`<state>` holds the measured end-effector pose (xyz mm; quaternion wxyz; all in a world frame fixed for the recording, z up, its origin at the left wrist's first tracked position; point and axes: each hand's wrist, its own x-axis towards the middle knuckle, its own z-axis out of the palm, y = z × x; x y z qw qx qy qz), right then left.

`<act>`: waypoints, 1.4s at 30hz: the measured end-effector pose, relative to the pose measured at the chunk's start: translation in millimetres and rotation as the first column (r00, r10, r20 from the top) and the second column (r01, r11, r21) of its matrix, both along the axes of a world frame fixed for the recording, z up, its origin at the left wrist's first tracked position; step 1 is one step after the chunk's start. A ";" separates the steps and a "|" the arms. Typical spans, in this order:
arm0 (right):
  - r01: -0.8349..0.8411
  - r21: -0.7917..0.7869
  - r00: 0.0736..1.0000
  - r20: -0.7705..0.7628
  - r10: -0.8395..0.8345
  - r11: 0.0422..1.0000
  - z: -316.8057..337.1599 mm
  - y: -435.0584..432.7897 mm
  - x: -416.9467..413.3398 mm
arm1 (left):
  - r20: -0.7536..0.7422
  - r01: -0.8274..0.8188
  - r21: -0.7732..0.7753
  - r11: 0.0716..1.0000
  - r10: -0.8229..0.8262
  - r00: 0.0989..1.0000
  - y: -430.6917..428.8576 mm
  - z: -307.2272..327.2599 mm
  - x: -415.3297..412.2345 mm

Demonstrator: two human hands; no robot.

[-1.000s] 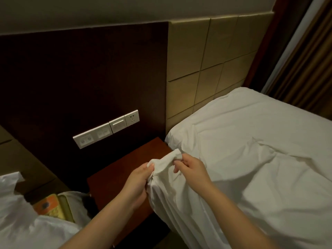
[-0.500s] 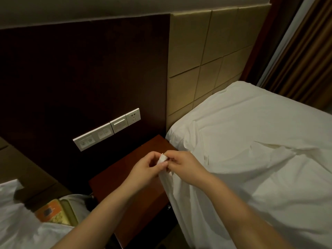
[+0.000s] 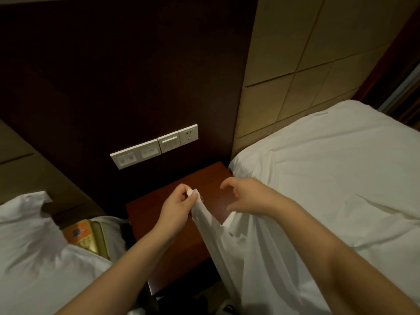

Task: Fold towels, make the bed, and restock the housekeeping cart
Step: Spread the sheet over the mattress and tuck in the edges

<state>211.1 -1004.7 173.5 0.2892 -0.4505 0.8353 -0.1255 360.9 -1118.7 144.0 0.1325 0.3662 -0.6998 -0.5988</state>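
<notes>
A white bed sheet point(image 3: 318, 178) covers the bed on the right, creased and loose at the near corner. My left hand point(image 3: 179, 205) pinches the sheet's corner point(image 3: 193, 193) above the nightstand, and a stretched strip of sheet hangs from it down to the bed's side. My right hand point(image 3: 247, 196) hovers just right of that corner with fingers loosely curled and nothing in them, over the edge of the bed.
A red-brown wooden nightstand point(image 3: 163, 212) stands between the two beds. A white switch and socket panel point(image 3: 154, 146) is on the dark wall. A second bed with white linen point(image 3: 29, 258) lies at the left, an orange and yellow object point(image 3: 84, 235) beside it.
My right hand has let go of the sheet corner and moved right. My left hand now holds the corner alone. The view has shifted nearer the nightstand.
</notes>
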 end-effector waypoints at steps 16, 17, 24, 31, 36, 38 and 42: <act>0.069 -0.234 0.968 0.250 -0.008 0.970 -5.0 23.9 -42.3 | -0.018 -0.008 -0.197 0.980 0.005 1.000 19.1 -6.5 -45.8; 0.065 -0.254 0.961 0.276 0.007 0.965 -3.0 24.1 -40.3 | -0.022 0.008 -0.213 0.977 -0.013 1.000 18.4 -4.8 -46.4; 0.152 -0.423 0.945 0.327 -0.006 0.893 5.6 2.1 -28.8 | -0.045 0.145 -0.208 0.967 -0.158 0.986 12.3 4.9 -44.7; 0.317 -0.500 0.912 0.392 -0.115 0.806 0.3 -28.5 -11.6 | -0.149 0.142 -0.166 0.976 -0.167 0.975 -8.6 10.8 -35.9; 0.295 -0.509 0.923 0.369 -0.105 0.809 -10.4 -47.1 3.0 | -0.115 0.066 -0.266 0.962 -0.100 0.988 -22.3 2.7 -24.5; 0.261 -0.489 0.931 0.357 -0.082 0.832 -12.8 -54.1 4.6 | -0.114 0.076 -0.265 0.961 -0.109 0.987 -26.1 0.9 -20.0; 0.150 -0.397 0.937 0.348 -0.003 0.906 -17.3 -64.9 1.6 | -0.091 0.064 -0.280 0.958 -0.092 0.992 -41.7 -6.4 -10.5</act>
